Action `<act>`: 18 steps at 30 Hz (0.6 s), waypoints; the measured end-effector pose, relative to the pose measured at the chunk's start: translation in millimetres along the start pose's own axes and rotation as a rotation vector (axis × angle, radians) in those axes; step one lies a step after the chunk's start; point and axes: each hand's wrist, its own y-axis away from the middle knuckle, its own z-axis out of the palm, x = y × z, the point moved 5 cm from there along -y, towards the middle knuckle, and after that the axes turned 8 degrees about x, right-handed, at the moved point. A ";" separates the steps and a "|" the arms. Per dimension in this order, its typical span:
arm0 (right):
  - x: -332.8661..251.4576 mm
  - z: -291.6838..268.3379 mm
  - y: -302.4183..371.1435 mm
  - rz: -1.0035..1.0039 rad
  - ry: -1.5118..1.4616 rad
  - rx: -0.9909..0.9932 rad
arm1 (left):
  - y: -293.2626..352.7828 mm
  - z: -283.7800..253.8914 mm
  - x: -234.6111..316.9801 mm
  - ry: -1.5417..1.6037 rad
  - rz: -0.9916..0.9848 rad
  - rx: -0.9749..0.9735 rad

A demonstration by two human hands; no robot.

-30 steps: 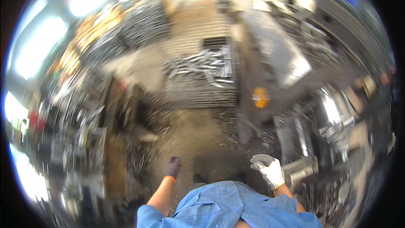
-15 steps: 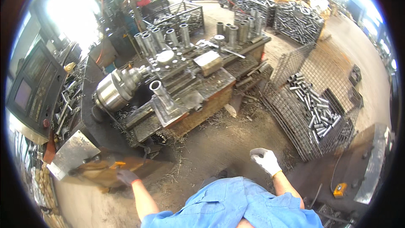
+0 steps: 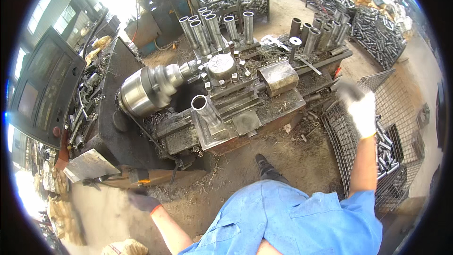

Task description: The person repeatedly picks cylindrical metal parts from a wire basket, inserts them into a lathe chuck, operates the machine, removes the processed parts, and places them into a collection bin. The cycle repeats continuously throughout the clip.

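Note:
My right hand (image 3: pixel 357 106), in a pale glove with dark fingers, is stretched out to the right. It is above the wire mesh bin (image 3: pixel 342 148), which holds short metal tubes (image 3: pixel 386 148). Its fingers are smeared by motion. Low on the left, my left hand (image 3: pixel 143 201) wears a dark glove with a red cuff. It hangs close to a dark block with an orange edge (image 3: pixel 140 176), and its fingers are too blurred to read. Ahead stands a lathe with a shiny chuck (image 3: pixel 137 93) and a round-topped tool post (image 3: pixel 222 66). One tube (image 3: pixel 207 112) stands upright on its near plate.
Upright tubes (image 3: pixel 200 38) cluster behind the tool post, and darker ones (image 3: pixel 312 40) stand at the right end. A caliper (image 3: pixel 275 42) lies near them. A control panel (image 3: pixel 45 87) rises at left. Crates of metal parts (image 3: pixel 377 33) stand at the back. Metal chips litter the floor.
My right hand has swung forward and right, from beside my body to over the mesh bin. My left hand stays low on the left. The view has shifted, and my foot now shows by the machine.

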 end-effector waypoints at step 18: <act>51.0 223.7 -267.5 -0.549 0.413 -0.239 | 9.8 156.4 352.6 -0.468 0.970 0.053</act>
